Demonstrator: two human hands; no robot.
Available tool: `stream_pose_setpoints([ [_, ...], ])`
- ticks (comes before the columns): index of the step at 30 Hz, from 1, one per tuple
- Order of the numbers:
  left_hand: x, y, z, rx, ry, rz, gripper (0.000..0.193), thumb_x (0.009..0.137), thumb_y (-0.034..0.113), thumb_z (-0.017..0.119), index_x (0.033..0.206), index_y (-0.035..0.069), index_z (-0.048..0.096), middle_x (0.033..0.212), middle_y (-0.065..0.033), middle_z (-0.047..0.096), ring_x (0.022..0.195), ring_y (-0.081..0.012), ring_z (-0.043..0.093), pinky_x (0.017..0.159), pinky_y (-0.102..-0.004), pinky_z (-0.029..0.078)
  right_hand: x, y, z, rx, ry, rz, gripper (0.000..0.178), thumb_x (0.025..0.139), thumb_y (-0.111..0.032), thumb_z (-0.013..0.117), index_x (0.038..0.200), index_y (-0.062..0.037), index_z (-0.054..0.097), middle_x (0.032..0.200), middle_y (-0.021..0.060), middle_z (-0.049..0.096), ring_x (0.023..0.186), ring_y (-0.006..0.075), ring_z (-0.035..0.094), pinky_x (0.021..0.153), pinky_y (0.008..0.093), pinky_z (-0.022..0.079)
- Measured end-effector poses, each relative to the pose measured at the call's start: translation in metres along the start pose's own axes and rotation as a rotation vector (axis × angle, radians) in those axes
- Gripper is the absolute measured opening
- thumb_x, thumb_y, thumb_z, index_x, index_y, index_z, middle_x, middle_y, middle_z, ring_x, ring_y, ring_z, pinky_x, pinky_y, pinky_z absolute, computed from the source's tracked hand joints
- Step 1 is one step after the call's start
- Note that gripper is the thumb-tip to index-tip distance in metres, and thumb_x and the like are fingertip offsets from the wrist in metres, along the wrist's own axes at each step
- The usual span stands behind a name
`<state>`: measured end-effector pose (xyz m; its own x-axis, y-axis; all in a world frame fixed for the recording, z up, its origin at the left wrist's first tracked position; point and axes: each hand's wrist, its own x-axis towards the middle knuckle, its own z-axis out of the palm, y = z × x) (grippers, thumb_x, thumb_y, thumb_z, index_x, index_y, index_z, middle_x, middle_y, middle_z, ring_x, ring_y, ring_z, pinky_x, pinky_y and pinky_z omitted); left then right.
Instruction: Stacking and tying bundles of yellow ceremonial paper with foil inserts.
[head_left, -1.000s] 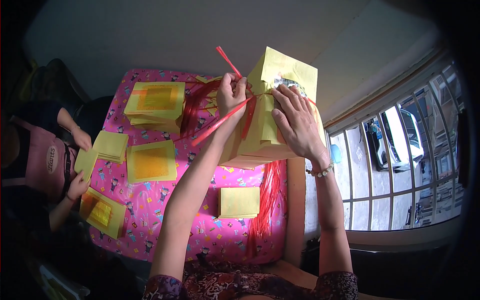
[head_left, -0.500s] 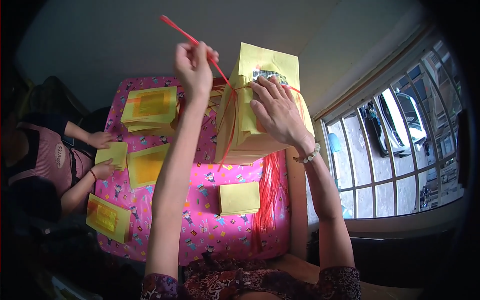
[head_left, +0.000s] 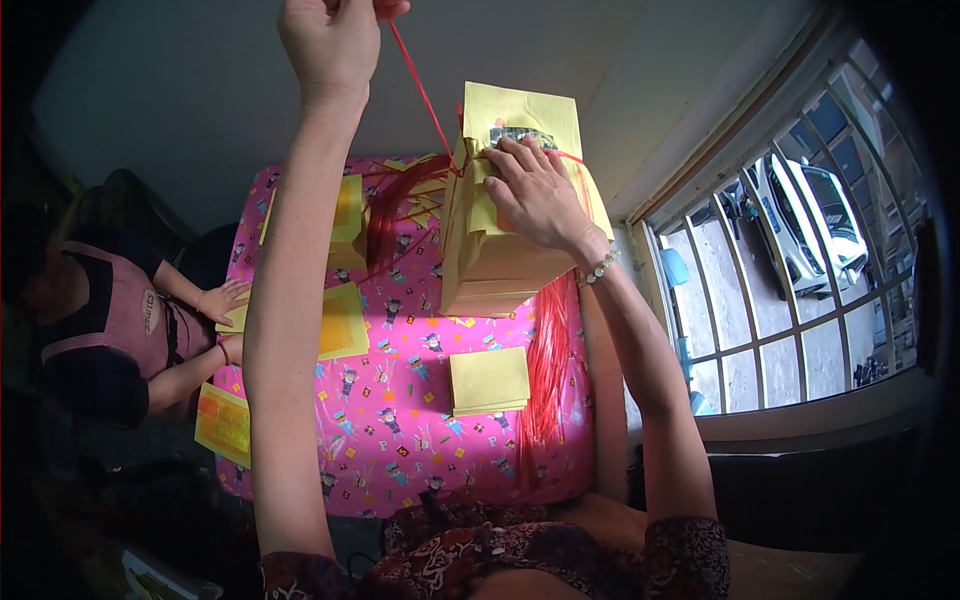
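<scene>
My left hand [head_left: 335,45] is raised at the upper edge, its fingers closed on a red plastic string [head_left: 422,88]. The string runs taut down to the left side of a tall stack of yellow paper [head_left: 500,262], where it is tied around the stack. My right hand [head_left: 540,195] lies flat on top of this stack with fingers stretched out. Under its fingertips is a dark, shiny printed patch [head_left: 522,137]. The red band [head_left: 568,156] crosses the top beside my fingers. My left fingertips are partly cut off by the picture's edge.
A pink patterned cloth [head_left: 400,455] covers the table. A small yellow paper pile [head_left: 489,381] lies near loose red strings [head_left: 546,370]. More yellow sheets [head_left: 343,322] lie at left, where a co-worker's hands [head_left: 225,303] rest on paper. A barred window [head_left: 770,290] is at right.
My left hand has moved up and to the left, pulling the red string taut. My right hand stays pressed on the stack. The co-worker's upper hand has opened out over the paper.
</scene>
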<state>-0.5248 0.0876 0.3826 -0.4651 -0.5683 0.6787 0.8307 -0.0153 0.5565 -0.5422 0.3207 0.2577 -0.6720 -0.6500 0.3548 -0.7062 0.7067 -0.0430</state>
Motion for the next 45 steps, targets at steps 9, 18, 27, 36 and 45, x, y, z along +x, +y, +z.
stream_pose_setpoints([
  [9,-0.044,-0.068,-0.052,0.894,-0.322,-0.023,0.014,0.086,0.018,0.066,0.091,0.007,0.06,0.068,-0.0029,0.062,0.06,-0.013,0.061,0.057,-0.0283,0.049,-0.003,0.005,-0.001,0.009,0.013,-0.003,0.05,0.096,-0.041,0.039,0.135,-0.0095,0.048,0.142,0.0171,0.043,0.136,0.0396,0.033,0.111,0.0519,0.024],
  [18,-0.155,-0.094,-0.052,1.069,-0.573,0.077,0.024,0.071,0.015,0.073,0.093,0.013,0.066,0.095,-0.0038,0.056,0.094,-0.0219,0.053,0.081,-0.0386,0.036,-0.004,0.004,-0.004,0.022,0.009,-0.002,0.049,0.096,-0.039,0.041,0.134,-0.0095,0.048,0.141,0.018,0.043,0.137,0.0405,0.032,0.112,0.0536,0.023],
  [27,-0.164,-0.113,-0.043,0.951,-0.416,0.155,0.008,0.078,0.012,0.07,0.084,0.009,0.066,0.077,-0.0003,0.061,0.077,-0.0165,0.058,0.076,-0.0319,0.039,-0.001,0.002,-0.006,0.032,-0.01,-0.007,0.047,0.097,-0.037,0.041,0.134,-0.0093,0.048,0.141,0.0169,0.043,0.138,0.0389,0.031,0.112,0.0515,0.022],
  [36,-0.164,-0.137,-0.051,0.464,-0.106,-0.214,0.006,0.088,0.007,0.059,0.083,0.004,0.058,0.079,-0.0003,0.061,0.071,-0.006,0.056,0.063,-0.0219,0.045,0.002,-0.004,-0.006,0.015,-0.029,-0.005,0.049,0.097,-0.038,0.04,0.135,-0.0083,0.046,0.143,0.0169,0.041,0.139,0.0387,0.029,0.113,0.0518,0.022],
  [45,-0.143,-0.101,-0.087,0.846,-0.045,-0.246,0.015,0.091,0.013,0.058,0.095,0.003,0.048,0.062,-0.0071,0.057,0.056,-0.024,0.06,0.055,-0.0371,0.047,0.002,-0.002,-0.008,0.039,-0.046,0.011,0.05,0.096,-0.037,0.04,0.136,-0.0081,0.045,0.143,0.0166,0.041,0.139,0.0381,0.028,0.114,0.0523,0.02],
])
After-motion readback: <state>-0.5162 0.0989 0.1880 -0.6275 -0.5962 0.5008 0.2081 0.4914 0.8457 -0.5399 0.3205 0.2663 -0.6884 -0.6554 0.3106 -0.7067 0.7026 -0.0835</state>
